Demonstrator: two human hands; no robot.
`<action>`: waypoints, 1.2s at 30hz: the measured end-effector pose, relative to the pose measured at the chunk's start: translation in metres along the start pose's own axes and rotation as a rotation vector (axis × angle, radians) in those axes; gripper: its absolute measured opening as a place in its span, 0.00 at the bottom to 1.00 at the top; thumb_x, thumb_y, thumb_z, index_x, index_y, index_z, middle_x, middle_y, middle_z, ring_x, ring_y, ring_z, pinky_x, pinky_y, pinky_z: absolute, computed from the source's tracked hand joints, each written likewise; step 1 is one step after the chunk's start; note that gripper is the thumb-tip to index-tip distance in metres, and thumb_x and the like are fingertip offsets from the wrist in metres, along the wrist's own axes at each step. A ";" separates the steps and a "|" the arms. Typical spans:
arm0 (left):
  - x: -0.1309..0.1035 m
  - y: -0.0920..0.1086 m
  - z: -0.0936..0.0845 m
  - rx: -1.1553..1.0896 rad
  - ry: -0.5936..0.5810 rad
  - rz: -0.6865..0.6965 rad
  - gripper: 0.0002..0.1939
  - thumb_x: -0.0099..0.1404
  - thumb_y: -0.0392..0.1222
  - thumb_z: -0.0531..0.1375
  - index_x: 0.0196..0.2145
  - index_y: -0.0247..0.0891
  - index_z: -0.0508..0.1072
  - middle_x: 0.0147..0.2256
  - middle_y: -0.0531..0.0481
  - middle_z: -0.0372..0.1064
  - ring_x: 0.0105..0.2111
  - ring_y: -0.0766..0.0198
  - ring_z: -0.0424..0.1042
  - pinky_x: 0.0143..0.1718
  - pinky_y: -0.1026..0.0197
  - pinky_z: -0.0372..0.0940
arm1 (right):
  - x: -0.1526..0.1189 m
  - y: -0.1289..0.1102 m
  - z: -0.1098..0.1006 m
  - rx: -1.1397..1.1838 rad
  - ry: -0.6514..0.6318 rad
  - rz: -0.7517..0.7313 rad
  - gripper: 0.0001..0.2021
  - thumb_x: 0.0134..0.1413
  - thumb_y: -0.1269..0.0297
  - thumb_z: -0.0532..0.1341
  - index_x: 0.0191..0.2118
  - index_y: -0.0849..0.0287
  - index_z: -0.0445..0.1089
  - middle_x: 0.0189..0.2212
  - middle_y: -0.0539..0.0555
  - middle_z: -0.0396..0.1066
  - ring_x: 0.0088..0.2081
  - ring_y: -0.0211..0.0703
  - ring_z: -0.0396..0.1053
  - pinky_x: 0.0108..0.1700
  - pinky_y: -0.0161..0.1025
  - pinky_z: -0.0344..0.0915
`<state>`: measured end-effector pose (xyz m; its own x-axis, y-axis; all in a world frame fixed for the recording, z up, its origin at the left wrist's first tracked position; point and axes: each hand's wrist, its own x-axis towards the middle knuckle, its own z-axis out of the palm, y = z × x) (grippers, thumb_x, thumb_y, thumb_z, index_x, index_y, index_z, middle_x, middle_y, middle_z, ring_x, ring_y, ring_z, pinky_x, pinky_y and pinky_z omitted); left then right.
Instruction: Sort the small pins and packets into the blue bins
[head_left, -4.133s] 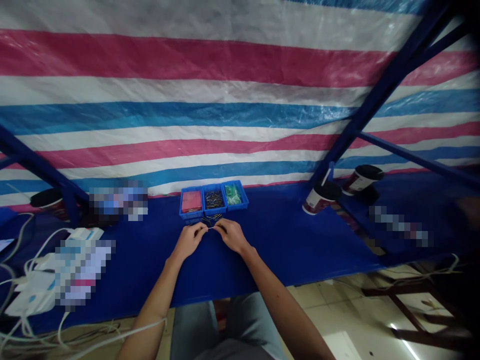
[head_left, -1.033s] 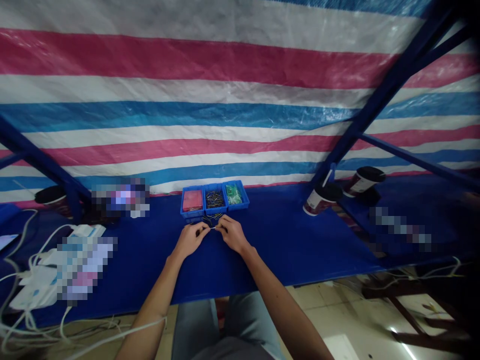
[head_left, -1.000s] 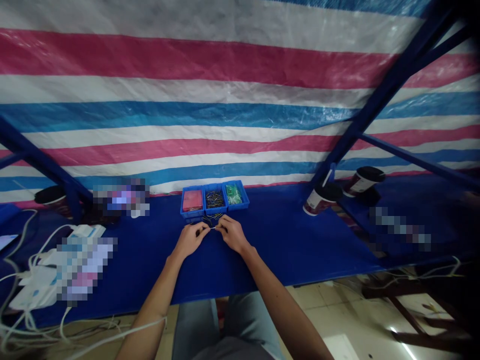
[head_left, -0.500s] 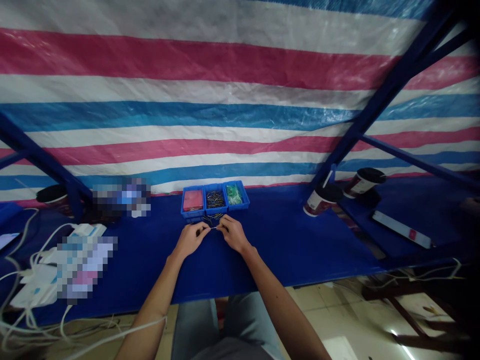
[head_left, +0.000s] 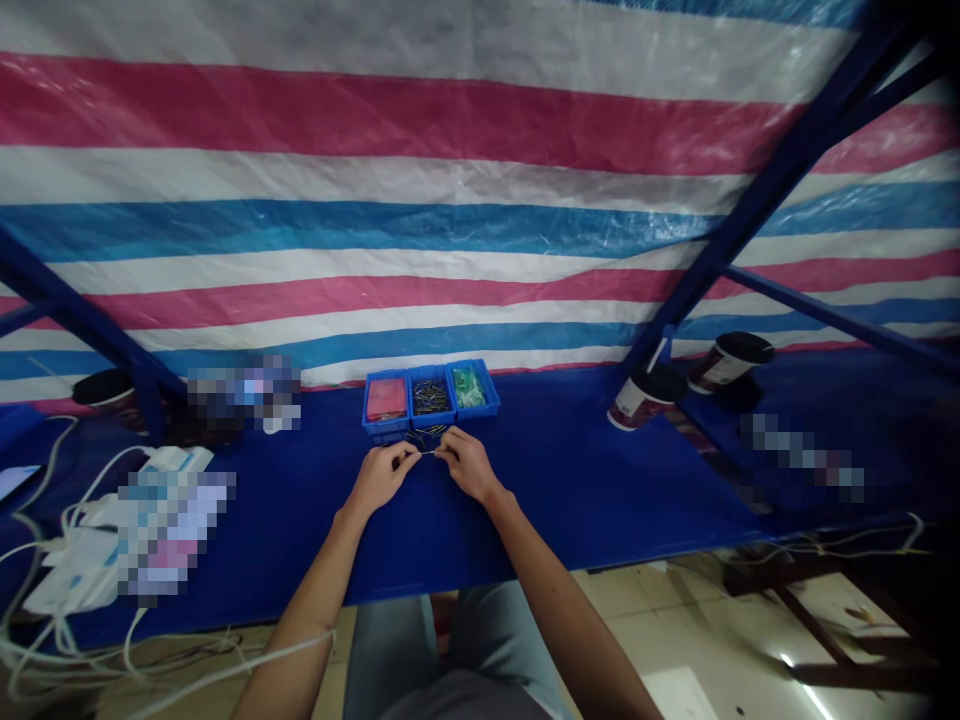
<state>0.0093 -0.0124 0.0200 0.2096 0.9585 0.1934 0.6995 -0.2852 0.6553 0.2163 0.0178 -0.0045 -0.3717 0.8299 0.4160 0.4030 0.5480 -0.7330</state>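
Observation:
My left hand [head_left: 381, 474] and my right hand [head_left: 466, 462] meet over the blue table [head_left: 570, 480], fingertips pinched on a thin metal pin [head_left: 427, 453] held between them. Just beyond the fingers lies a small heap of loose pins [head_left: 426, 434]. Behind it stand three small blue bins in a row: one with a pink-red content [head_left: 385, 397], one with dark pins [head_left: 430, 397], one with green parts [head_left: 469, 388].
Two paper cups with dark lids [head_left: 645, 395] [head_left: 729, 359] stand at the right by a blue frame post [head_left: 757, 190]. White cables and boxes [head_left: 82, 560] lie at the left. A striped tarp [head_left: 420, 200] hangs behind the table.
Both hands stay pinched together on the pin at the same spot; only the camera has shifted slightly.

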 end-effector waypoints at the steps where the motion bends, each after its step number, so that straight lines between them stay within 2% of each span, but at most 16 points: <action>1: 0.000 -0.001 0.000 0.003 0.014 0.000 0.18 0.69 0.53 0.54 0.37 0.40 0.78 0.21 0.55 0.69 0.23 0.66 0.66 0.29 0.66 0.58 | 0.000 0.000 0.000 0.008 0.002 0.003 0.09 0.60 0.72 0.59 0.29 0.56 0.63 0.33 0.49 0.66 0.34 0.38 0.67 0.39 0.33 0.60; 8: -0.001 -0.008 0.002 -0.025 0.125 -0.014 0.19 0.69 0.53 0.54 0.35 0.38 0.78 0.19 0.56 0.63 0.21 0.69 0.61 0.28 0.67 0.56 | 0.001 -0.003 -0.002 0.042 0.068 0.036 0.09 0.59 0.71 0.59 0.28 0.57 0.62 0.31 0.49 0.65 0.31 0.38 0.65 0.36 0.34 0.59; 11: 0.000 -0.011 0.002 -0.043 0.256 -0.073 0.19 0.69 0.54 0.54 0.35 0.37 0.77 0.18 0.57 0.59 0.20 0.68 0.59 0.28 0.67 0.56 | 0.001 -0.009 -0.006 0.032 0.129 0.057 0.08 0.61 0.68 0.58 0.29 0.57 0.64 0.30 0.50 0.65 0.30 0.39 0.64 0.34 0.35 0.59; 16: 0.001 -0.019 -0.001 -0.023 0.568 -0.252 0.21 0.68 0.56 0.53 0.37 0.38 0.77 0.18 0.57 0.59 0.20 0.67 0.59 0.28 0.67 0.58 | 0.012 -0.024 -0.014 -0.013 0.289 0.095 0.12 0.66 0.58 0.55 0.35 0.58 0.70 0.29 0.52 0.68 0.28 0.40 0.63 0.34 0.37 0.60; 18: 0.001 -0.021 -0.002 -0.032 0.608 -0.277 0.21 0.68 0.56 0.54 0.36 0.37 0.77 0.18 0.57 0.58 0.20 0.67 0.59 0.28 0.66 0.58 | 0.024 -0.027 -0.017 -0.031 0.379 0.123 0.15 0.67 0.55 0.53 0.38 0.58 0.72 0.30 0.53 0.70 0.28 0.40 0.64 0.34 0.37 0.61; 20: 0.001 -0.022 -0.003 -0.043 0.590 -0.275 0.21 0.67 0.56 0.54 0.36 0.37 0.78 0.18 0.57 0.59 0.20 0.67 0.60 0.27 0.66 0.57 | 0.039 -0.026 -0.019 -0.064 0.414 0.135 0.16 0.68 0.54 0.52 0.42 0.59 0.73 0.32 0.54 0.72 0.29 0.41 0.65 0.36 0.37 0.61; 23: 0.002 -0.020 -0.003 -0.067 0.538 -0.260 0.21 0.67 0.56 0.55 0.37 0.37 0.79 0.18 0.56 0.62 0.21 0.66 0.61 0.27 0.66 0.57 | 0.054 -0.022 -0.019 -0.137 0.331 0.124 0.14 0.67 0.57 0.54 0.49 0.58 0.72 0.34 0.54 0.75 0.30 0.41 0.68 0.36 0.37 0.61; 25: 0.002 -0.020 -0.002 -0.090 0.487 -0.248 0.21 0.67 0.57 0.55 0.37 0.37 0.79 0.18 0.56 0.62 0.21 0.66 0.62 0.28 0.66 0.57 | 0.053 -0.020 -0.014 -0.172 0.260 0.107 0.12 0.66 0.60 0.55 0.49 0.57 0.72 0.34 0.53 0.75 0.30 0.41 0.69 0.37 0.36 0.60; 29: 0.002 -0.020 -0.001 -0.111 0.422 -0.230 0.22 0.67 0.57 0.55 0.38 0.37 0.79 0.17 0.56 0.62 0.21 0.65 0.62 0.28 0.66 0.58 | 0.034 -0.019 0.005 -0.246 0.115 0.097 0.07 0.64 0.61 0.59 0.37 0.55 0.73 0.30 0.50 0.74 0.30 0.39 0.69 0.34 0.34 0.57; 32: 0.002 -0.020 -0.001 -0.103 0.480 -0.239 0.21 0.67 0.57 0.55 0.37 0.38 0.79 0.18 0.56 0.60 0.21 0.66 0.61 0.28 0.65 0.57 | 0.021 -0.019 0.017 -0.312 0.024 0.135 0.07 0.60 0.59 0.63 0.33 0.54 0.71 0.31 0.49 0.73 0.30 0.39 0.68 0.31 0.34 0.54; 36: 0.000 -0.023 -0.004 -0.003 0.614 -0.301 0.19 0.68 0.55 0.55 0.38 0.39 0.78 0.19 0.56 0.61 0.22 0.65 0.62 0.29 0.65 0.57 | 0.017 -0.015 0.024 -0.371 -0.015 0.193 0.08 0.56 0.57 0.67 0.35 0.54 0.70 0.34 0.50 0.73 0.31 0.40 0.68 0.30 0.35 0.53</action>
<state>-0.0097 -0.0057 0.0078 -0.4199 0.8238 0.3808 0.6644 -0.0068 0.7474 0.1840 0.0208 0.0010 -0.2708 0.9208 0.2806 0.7393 0.3856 -0.5520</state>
